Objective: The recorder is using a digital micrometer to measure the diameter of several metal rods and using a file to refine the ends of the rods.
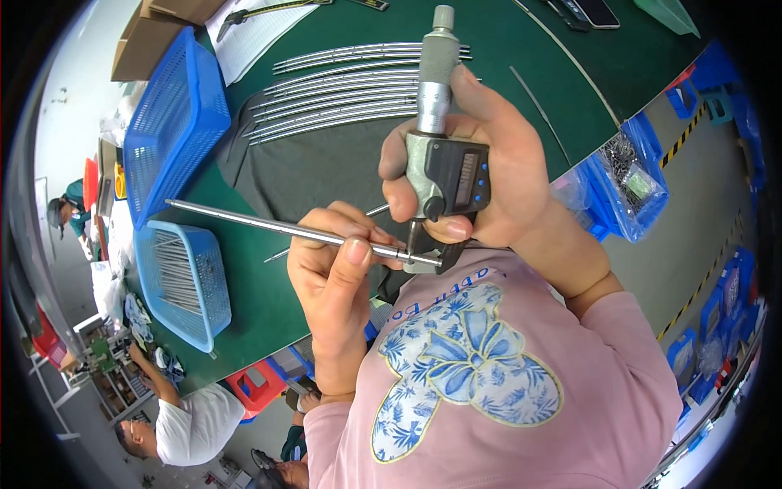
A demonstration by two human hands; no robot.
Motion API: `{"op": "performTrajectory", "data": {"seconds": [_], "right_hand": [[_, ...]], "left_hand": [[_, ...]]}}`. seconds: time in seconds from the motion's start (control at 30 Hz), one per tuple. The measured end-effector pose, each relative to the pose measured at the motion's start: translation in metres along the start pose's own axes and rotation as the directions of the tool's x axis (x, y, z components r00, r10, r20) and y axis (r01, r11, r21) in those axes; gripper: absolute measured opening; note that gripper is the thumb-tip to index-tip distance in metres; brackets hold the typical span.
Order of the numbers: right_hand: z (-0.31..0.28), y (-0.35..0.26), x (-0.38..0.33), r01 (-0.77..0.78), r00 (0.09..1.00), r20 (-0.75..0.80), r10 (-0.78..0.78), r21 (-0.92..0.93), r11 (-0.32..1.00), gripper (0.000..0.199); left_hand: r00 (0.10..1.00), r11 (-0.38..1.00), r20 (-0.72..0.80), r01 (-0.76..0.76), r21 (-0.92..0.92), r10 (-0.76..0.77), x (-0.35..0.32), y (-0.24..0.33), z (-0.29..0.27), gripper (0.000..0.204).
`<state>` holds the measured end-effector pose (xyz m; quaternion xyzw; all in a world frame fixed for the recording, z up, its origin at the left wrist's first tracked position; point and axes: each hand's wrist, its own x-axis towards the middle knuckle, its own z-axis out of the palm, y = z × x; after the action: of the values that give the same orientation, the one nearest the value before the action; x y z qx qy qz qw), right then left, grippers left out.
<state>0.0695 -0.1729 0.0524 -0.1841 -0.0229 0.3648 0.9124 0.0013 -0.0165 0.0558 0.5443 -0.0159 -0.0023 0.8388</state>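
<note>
While the left hand [338,265] pinches a slim steel rod [269,224], the right hand [481,163] grips a digital micrometer [444,155] closed around the rod's end, above the green table [269,301] bearing blue baskets [183,281].

The digital micrometer [446,163] gripped in the right hand [489,175] carries a small grey rectangular screen [467,178] on its dark housing, upright and facing the camera, with small blue buttons just beside it. At the far edge of the green tabletop [521,49] lies a dark phone [593,11], its black screen facing up. Brown cardboard boxes [155,33] stand at the tabletop's far left corner, behind a blue basket. Off the right edge, a blue plastic bag [631,179] holds small metal parts under clear film
</note>
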Motion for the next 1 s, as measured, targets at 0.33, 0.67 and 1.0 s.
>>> {"op": "performTrajectory", "data": {"seconds": [0.33,0.67,1.0], "right_hand": [[0.004,0.002,0.004,-0.087,0.996,0.014,0.087,-0.018,0.996,0.078],[-0.015,-0.019,0.046,0.184,0.893,-0.151,-0.423,-0.736,0.651,0.030],[-0.026,-0.024,0.029,0.312,0.944,0.039,-0.328,-0.429,0.848,0.022]], "left_hand": [[0.998,0.999,-0.056,-0.041,-0.029,0.039,-0.003,0.006,-0.011,0.015],[0.928,0.854,0.249,0.356,-0.380,-0.276,-0.047,0.027,-0.057,0.021],[0.799,0.657,0.503,0.576,-0.486,-0.329,-0.048,0.033,-0.078,0.038]]}}
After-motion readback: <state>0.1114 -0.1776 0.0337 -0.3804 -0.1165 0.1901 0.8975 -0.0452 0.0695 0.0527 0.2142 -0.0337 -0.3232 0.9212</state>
